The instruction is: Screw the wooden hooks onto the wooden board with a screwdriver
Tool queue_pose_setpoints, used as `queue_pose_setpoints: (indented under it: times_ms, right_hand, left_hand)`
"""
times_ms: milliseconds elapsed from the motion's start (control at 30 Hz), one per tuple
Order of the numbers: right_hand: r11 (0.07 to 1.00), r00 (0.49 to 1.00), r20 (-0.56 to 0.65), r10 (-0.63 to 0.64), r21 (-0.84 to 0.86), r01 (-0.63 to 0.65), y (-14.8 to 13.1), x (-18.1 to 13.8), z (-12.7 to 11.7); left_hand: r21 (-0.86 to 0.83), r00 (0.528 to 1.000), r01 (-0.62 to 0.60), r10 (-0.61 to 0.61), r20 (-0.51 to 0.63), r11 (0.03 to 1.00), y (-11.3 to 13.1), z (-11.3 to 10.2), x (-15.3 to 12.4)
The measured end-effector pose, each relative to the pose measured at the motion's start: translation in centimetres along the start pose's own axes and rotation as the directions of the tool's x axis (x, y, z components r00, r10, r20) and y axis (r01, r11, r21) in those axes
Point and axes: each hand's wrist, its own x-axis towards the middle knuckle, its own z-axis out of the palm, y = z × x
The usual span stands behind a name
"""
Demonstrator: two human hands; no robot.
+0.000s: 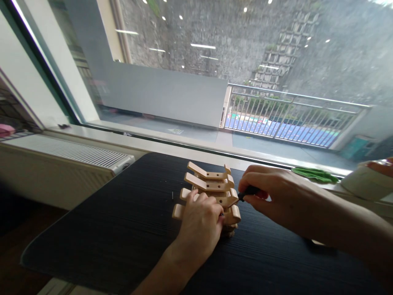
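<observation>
A wooden hook rack (pixel 209 185) lies on the dark table, made of several pale bent pieces side by side, with dark screw holes in their middles. Bark-like brown wood (pixel 229 234) shows beneath its near end. My left hand (pixel 201 215) is closed over the nearer pieces, pressing them, and hides part of them. From the right, my right hand (pixel 260 186) grips a screwdriver by its black handle (pixel 250 191). The shaft slants down left to the nearer hooks; its tip is hard to make out. A small thin screw or nail (pixel 172 195) lies left of the rack.
The black table (pixel 107 229) has a rounded left corner. A white radiator (pixel 70 151) stands at left beneath the window ledge. On the ledge at right are a green cloth (pixel 315 175) and a pale round container (pixel 365 180). Something small lies under my right forearm.
</observation>
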Motion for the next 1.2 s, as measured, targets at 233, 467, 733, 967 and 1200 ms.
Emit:
queue_pose_setpoints:
  times_ms: [233,467,733,967,1200]
  right_hand:
    - [1.0,1.0,0.016,0.017,0.013,-0.017,-0.2,-0.1,1.3]
    - [0.996,0.996,0.08,-0.028,0.09,0.021,-0.2,0.3,1.6]
    - [0.987,0.98,0.112,-0.162,0.043,0.158,-0.3,1.1,1.4]
    - [0.995,0.993,0.072,-0.09,0.048,0.087,-0.1,1.5,0.8]
    - [0.996,0.996,0.074,-0.051,0.073,0.046,0.3,2.1,0.8]
  left_hand:
    - [0.014,1.0,-0.007,0.006,0.009,1.0,-0.1,0.2,0.3]
    - [0.01,1.0,-0.006,0.006,0.022,1.0,0.0,0.1,0.3]
    - [0.002,1.0,0.012,-0.012,0.023,1.0,-0.2,0.2,0.3]
    - [0.003,1.0,0.006,-0.006,0.014,1.0,-0.1,0.1,0.4]
    - [-0.005,1.0,0.011,-0.011,0.009,1.0,0.0,0.3,0.4]
